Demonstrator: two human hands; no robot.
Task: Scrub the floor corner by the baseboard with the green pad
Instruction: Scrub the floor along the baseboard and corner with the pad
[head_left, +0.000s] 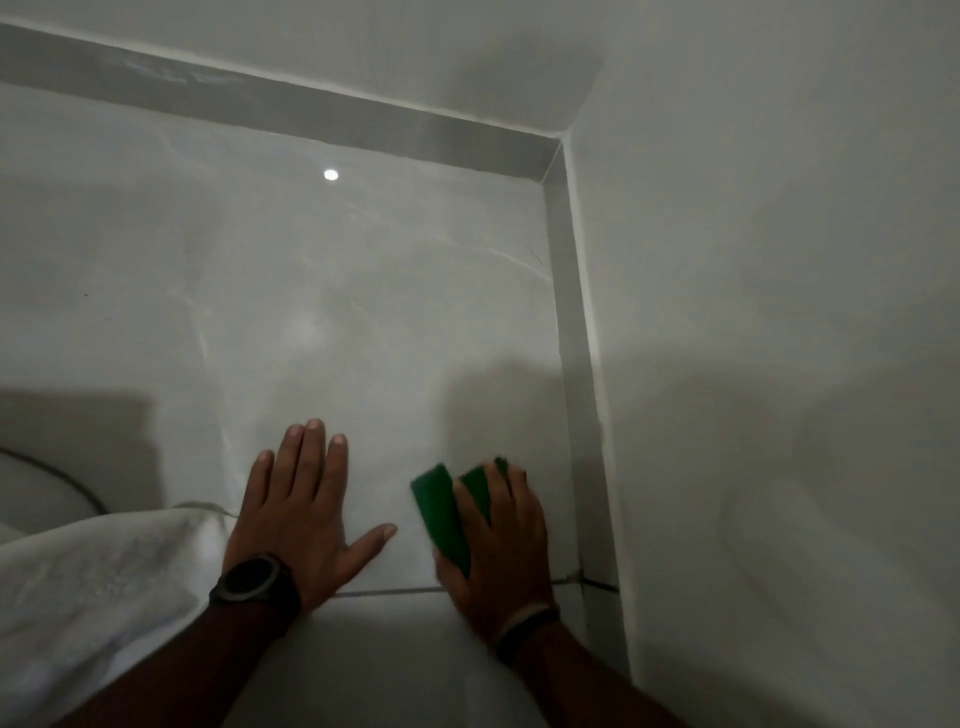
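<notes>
Nearest, the left hand (306, 499), wearing a watch (249, 579), lies flat with fingers spread on the floor (311, 312), the right hand (498, 540) presses the pad (441, 504) to the tile just beside the right baseboard (571, 322), the corner (553, 156) well beyond.

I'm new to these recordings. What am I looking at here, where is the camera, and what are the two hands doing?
There is no machine: a head-worn camera looks down at a person's own hands on a glossy pale tiled floor near a wall corner. The left hand, with a dark wristwatch, rests flat and empty. The right hand presses a green rectangular scrubbing pad to the floor beside the grey baseboard strip. A white cloth lies at lower left.
</notes>
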